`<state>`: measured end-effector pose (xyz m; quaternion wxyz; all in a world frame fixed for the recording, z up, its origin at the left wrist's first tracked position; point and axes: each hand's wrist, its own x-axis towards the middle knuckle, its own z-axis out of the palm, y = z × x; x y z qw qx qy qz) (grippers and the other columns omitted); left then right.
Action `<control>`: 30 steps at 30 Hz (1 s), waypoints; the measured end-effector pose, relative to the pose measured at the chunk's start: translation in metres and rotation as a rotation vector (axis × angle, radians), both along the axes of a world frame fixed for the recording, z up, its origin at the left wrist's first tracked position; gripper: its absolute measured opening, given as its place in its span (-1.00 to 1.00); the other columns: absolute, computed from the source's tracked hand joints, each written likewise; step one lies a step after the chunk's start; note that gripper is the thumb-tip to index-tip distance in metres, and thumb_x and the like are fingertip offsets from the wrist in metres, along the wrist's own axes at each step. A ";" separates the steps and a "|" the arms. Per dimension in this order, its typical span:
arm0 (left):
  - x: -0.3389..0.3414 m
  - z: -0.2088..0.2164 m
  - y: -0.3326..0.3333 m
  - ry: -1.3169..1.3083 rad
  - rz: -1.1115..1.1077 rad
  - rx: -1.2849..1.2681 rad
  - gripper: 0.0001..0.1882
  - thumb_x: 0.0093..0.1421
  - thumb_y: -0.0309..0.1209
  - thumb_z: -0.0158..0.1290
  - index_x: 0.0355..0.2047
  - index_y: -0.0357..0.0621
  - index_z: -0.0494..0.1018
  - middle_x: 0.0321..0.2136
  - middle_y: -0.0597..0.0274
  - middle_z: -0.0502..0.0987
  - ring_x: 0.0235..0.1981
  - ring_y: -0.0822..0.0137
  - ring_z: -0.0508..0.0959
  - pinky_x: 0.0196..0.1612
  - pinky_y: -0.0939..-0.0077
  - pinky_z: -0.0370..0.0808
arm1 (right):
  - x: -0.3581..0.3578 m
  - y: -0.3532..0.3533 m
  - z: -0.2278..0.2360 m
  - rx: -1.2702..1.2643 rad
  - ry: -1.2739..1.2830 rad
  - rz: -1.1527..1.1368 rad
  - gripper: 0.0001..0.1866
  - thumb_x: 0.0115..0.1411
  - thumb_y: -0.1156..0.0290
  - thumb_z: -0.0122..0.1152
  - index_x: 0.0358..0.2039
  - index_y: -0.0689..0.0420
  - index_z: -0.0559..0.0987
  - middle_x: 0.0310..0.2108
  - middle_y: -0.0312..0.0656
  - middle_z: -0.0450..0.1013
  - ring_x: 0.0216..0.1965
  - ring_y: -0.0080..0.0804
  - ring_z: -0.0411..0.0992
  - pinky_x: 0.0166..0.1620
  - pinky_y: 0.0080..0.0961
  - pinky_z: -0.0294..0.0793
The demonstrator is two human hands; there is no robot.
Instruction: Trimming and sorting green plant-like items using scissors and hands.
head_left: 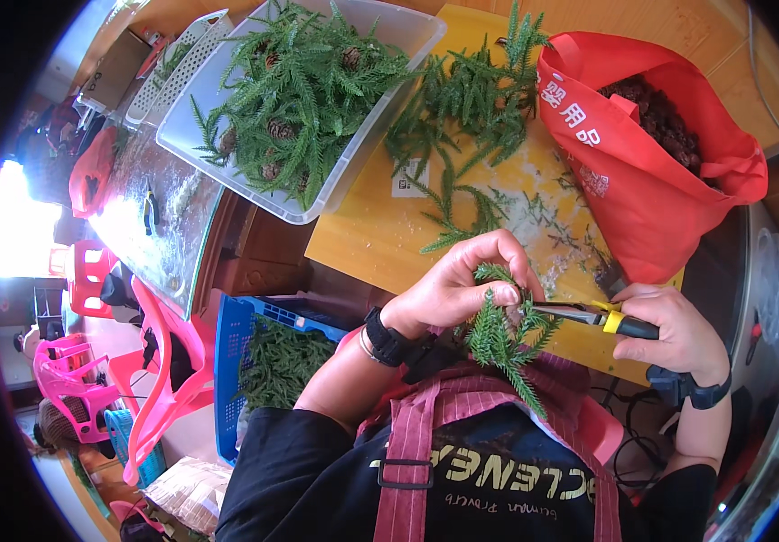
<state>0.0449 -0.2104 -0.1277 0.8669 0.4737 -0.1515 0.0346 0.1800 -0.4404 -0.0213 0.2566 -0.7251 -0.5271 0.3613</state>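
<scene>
My left hand is closed on an artificial pine sprig, pinching it between thumb and fingers just in front of my chest. Its green needled twigs hang down below the fingers. In my right hand is a pair of pliers with black and yellow handles. The jaws point left and reach the sprig beside my left fingertips. A small brownish piece shows among the needles there, too unclear to name. What exactly lies between the jaws is hidden.
On the yellow table lie loose pine sprigs. A clear plastic bin holds sprigs with pine cones. At right stands a red bag of brown cones. Lower left are a blue crate of greenery and pink chairs.
</scene>
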 end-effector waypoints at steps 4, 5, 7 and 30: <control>0.001 0.000 -0.001 0.000 -0.016 -0.026 -0.74 0.15 -0.31 0.08 -0.33 -0.14 0.24 -0.38 -0.05 0.49 -0.35 0.32 0.49 -0.30 0.50 0.43 | 0.001 -0.002 -0.002 -0.063 -0.053 -0.011 -0.58 -0.07 0.16 0.32 -0.54 0.31 0.42 -0.58 -0.02 0.32 -0.47 -0.09 0.32 -0.39 -0.37 0.30; 0.002 0.001 0.000 0.011 -0.008 -0.005 -0.75 0.15 -0.31 0.07 -0.33 -0.13 0.24 -0.37 -0.04 0.49 -0.34 0.31 0.49 -0.29 0.50 0.43 | 0.001 -0.004 -0.002 -0.049 -0.044 -0.011 -0.59 -0.06 0.17 0.32 -0.53 0.30 0.43 -0.57 -0.03 0.33 -0.47 -0.10 0.32 -0.39 -0.38 0.30; 0.002 0.002 0.000 0.016 -0.002 0.019 -0.75 0.16 -0.31 0.07 -0.33 -0.13 0.24 -0.37 -0.02 0.49 -0.34 0.31 0.49 -0.28 0.50 0.43 | 0.002 -0.008 -0.006 -0.031 -0.042 -0.012 -0.59 -0.06 0.17 0.32 -0.53 0.30 0.43 -0.56 -0.04 0.34 -0.47 -0.11 0.32 -0.40 -0.39 0.30; -0.001 0.036 0.002 0.055 0.266 0.575 -0.60 -0.06 -0.38 0.28 -0.26 -0.23 0.38 -0.29 0.25 0.40 -0.15 0.40 0.40 -0.05 0.49 0.32 | -0.031 0.070 -0.015 0.504 -0.001 -0.403 -0.73 -0.10 0.52 0.29 -0.33 0.23 0.49 -0.51 -0.35 0.40 -0.59 -0.73 0.20 -0.49 -0.72 0.19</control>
